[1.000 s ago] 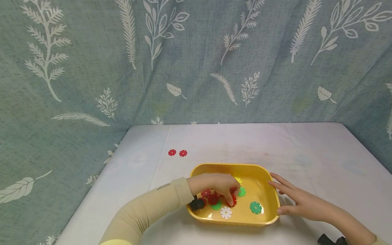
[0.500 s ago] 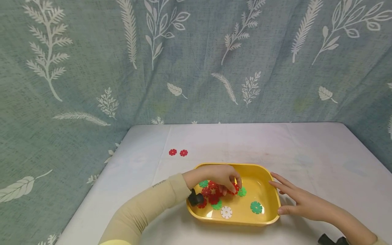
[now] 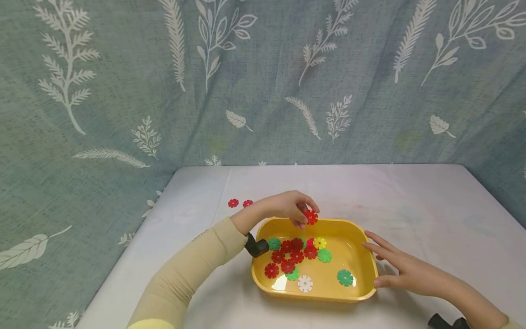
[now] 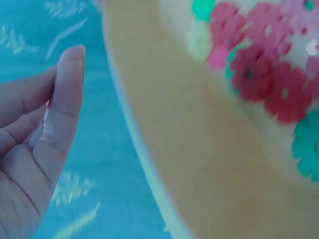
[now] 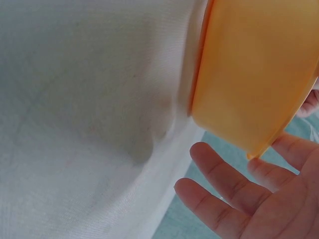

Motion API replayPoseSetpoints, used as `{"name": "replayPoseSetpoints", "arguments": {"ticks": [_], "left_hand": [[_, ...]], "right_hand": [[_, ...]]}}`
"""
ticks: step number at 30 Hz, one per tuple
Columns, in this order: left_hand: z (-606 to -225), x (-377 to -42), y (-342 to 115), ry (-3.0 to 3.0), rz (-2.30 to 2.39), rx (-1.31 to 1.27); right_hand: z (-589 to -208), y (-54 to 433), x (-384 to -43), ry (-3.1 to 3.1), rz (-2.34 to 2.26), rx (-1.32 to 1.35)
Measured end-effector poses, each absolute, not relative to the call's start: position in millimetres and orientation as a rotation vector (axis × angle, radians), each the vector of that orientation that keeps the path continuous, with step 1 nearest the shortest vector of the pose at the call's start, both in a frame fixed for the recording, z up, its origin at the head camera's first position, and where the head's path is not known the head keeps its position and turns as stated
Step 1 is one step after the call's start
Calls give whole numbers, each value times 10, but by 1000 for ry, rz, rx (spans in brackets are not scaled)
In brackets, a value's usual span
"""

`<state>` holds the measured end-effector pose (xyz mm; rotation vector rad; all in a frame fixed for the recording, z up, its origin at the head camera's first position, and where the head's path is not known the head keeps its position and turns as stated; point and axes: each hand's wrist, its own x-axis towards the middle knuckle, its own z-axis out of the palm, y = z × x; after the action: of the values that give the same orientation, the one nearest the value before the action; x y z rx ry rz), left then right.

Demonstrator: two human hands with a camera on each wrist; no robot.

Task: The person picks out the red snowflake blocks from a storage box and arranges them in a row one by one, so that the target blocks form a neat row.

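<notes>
My left hand [image 3: 291, 206] pinches a red flower-shaped disc [image 3: 312, 217] between thumb and fingers, above the far rim of a yellow plastic bin [image 3: 345, 224]. In the left wrist view the left hand [image 4: 42, 134] hides nearly all of that disc. Several red discs [image 3: 277, 256] lie overlapping in the bin's left half, with green discs [image 3: 324, 255], a yellow disc [image 3: 319, 243] and a white disc [image 3: 305, 283] around them. Fingers extended, my right hand [image 3: 404, 269] touches the bin's right rim; the right wrist view shows these fingers [image 5: 224, 179] beside the bin's wall [image 5: 249, 69].
Two red discs [image 3: 233, 203] lie on the white-covered table [image 3: 419, 205], beyond the bin to the left. Another green disc [image 3: 345, 277] sits apart in the bin's right half. A leaf-patterned blue-green cloth [image 3: 263, 82] hangs behind the table.
My left hand has risen out of the bin toward its far rim, bringing a red disc with it. The pile of discs beneath is now uncovered. My right hand stays at the rim.
</notes>
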<state>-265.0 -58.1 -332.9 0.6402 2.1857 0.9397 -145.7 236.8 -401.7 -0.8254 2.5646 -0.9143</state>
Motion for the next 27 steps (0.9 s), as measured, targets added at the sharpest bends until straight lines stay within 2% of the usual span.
{"name": "replayPoseSetpoints", "arguments": {"ticks": [12,27], "left_hand": [[-3247,-3083,-1059,2297,1157,491],[-3688,-3300,-1548,2261,1443,84]], "right_hand": [[-4017,2366,-1455,2560,-920,-833],[-4019,2361,-1459,2571,-909,-823]]}}
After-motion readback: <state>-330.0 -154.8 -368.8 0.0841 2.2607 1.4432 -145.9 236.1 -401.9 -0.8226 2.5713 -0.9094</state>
